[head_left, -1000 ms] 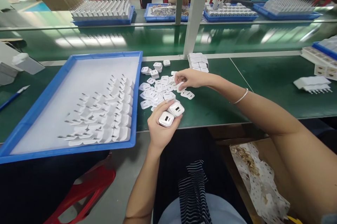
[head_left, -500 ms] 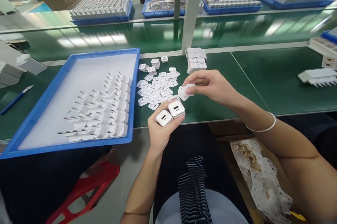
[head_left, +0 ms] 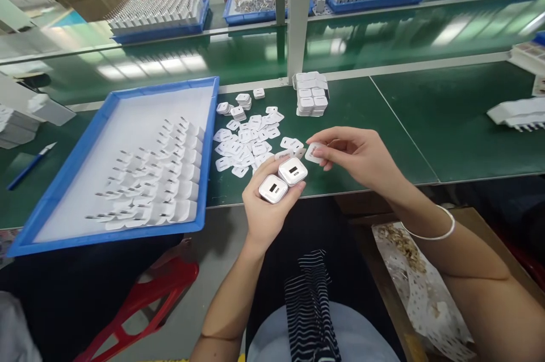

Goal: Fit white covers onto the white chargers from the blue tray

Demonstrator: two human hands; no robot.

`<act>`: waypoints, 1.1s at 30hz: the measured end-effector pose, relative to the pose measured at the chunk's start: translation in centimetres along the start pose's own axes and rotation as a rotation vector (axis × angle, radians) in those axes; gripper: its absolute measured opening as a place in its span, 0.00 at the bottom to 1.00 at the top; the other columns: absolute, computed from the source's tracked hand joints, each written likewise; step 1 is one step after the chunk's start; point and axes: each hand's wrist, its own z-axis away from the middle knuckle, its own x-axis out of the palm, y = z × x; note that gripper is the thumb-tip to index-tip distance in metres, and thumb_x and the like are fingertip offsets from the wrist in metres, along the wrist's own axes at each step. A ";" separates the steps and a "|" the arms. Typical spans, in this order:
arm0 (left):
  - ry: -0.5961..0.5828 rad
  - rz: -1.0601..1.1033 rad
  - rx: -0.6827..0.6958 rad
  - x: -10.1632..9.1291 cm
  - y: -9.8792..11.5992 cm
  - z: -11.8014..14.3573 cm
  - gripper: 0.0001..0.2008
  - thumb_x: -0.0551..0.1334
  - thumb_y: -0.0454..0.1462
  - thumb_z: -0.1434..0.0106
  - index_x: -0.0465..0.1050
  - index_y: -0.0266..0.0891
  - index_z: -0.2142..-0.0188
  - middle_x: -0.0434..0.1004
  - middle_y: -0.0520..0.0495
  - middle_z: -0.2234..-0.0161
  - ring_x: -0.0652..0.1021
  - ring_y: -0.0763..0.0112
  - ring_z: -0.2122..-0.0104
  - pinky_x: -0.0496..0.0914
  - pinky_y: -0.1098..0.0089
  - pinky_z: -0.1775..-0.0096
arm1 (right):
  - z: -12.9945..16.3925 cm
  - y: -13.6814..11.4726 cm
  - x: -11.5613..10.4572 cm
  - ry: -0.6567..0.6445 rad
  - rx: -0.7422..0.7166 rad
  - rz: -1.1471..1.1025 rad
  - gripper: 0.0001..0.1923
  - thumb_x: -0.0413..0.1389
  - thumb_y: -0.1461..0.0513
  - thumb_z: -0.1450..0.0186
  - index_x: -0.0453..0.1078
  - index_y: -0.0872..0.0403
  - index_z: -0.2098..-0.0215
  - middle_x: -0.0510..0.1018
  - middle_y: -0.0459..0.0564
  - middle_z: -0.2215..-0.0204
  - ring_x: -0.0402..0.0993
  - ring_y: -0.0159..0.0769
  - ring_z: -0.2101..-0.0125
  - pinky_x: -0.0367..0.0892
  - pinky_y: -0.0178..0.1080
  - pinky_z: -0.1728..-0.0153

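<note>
My left hand is closed around two white USB charger blocks, a nearer one and a farther one, their port faces turned up. Behind its fingertips show thin white printed pieces; whether the hand holds them I cannot tell. Just to the right, my right hand pinches a thin white rounded-square piece between thumb and forefinger, apart from the chargers. Beyond the left hand lies a loose pile of similar slotted pieces on the green bench.
Left stands a blue-rimmed tray with rows of white plugs, pins sticking out. A stack of white pieces sits by the metal post. A blue pen-like tool lies far left. Filled trays and a co-worker are across the bench.
My right hand has moved slightly right and down with a white piece, away from the chargers. The left hand has tilted the chargers a little. The camera view has shifted.
</note>
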 end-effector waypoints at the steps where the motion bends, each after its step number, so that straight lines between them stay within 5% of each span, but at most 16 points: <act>1: -0.011 0.001 -0.004 0.3 -0.2 -0.2 0.19 0.75 0.34 0.48 0.82 0.43 0.54 0.83 0.43 0.50 0.79 0.56 0.46 0.71 0.57 0.41 | -0.1 0.4 -0.1 0.007 0.008 -0.004 0.11 0.67 0.57 0.39 0.81 0.53 0.60 0.80 0.46 0.72 0.73 0.29 0.76 0.74 0.36 0.72; 7: 0.032 0.036 -0.009 1.5 -2.3 -1.8 0.18 0.75 0.35 0.47 0.82 0.42 0.55 0.82 0.43 0.50 0.79 0.57 0.46 0.71 0.56 0.41 | -1.4 3.6 -0.5 0.105 0.029 0.003 0.10 0.65 0.60 0.39 0.80 0.53 0.58 0.79 0.46 0.66 0.79 0.32 0.71 0.79 0.38 0.66; 12: 0.003 -0.092 0.130 1.1 -2.6 -2.0 0.20 0.74 0.34 0.45 0.81 0.44 0.53 0.82 0.44 0.49 0.79 0.57 0.45 0.71 0.53 0.40 | 0.3 2.4 -0.7 0.242 -0.034 -0.032 0.10 0.67 0.61 0.39 0.81 0.51 0.59 0.80 0.46 0.68 0.77 0.33 0.69 0.75 0.34 0.71; 18: -0.030 -0.154 0.313 1.2 -1.5 -1.2 0.21 0.73 0.31 0.44 0.79 0.43 0.50 0.81 0.43 0.48 0.80 0.59 0.47 0.74 0.57 0.43 | 3.4 -0.3 0.7 0.069 0.001 -0.296 0.02 0.66 0.63 0.38 0.81 0.51 0.66 0.78 0.46 0.69 0.74 0.28 0.76 0.72 0.33 0.78; 33: -0.085 -0.199 0.368 0.9 0.0 -0.1 0.21 0.72 0.31 0.43 0.78 0.42 0.50 0.81 0.43 0.47 0.81 0.59 0.48 0.75 0.55 0.44 | 4.0 -1.2 2.0 0.099 -0.050 -0.231 0.05 0.65 0.65 0.36 0.81 0.51 0.62 0.77 0.45 0.72 0.73 0.27 0.80 0.72 0.33 0.82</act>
